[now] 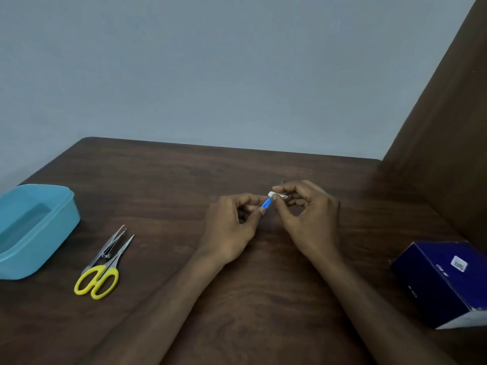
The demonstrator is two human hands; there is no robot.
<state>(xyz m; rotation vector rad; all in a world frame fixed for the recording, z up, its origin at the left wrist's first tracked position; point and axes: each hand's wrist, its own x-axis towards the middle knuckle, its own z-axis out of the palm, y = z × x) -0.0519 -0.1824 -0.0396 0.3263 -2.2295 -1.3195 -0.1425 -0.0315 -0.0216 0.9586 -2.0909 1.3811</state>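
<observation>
Only hands and forearms in shot. Left hand [229, 230] and right hand [311, 219]: bare, slim fingers, knuckles fairly pronounced. Nails trimmed short, left thumbnail [262, 211] clearest, looks pale and plain. Left forearm [168, 306] and right forearm [358, 299]: bare skin all way down to bottom of frame, lean build, narrow wrists. Footage kinda soft, so finer stuff like creases or hair too blurry to call.

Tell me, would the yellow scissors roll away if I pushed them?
Probably not: the scissors lie flat on the table, so they would likely slide, not roll. Their metal blades look stiff, so they should not flop when lifted. The tips look pointy, so picking them up by the yellow handles seems safest.
</observation>
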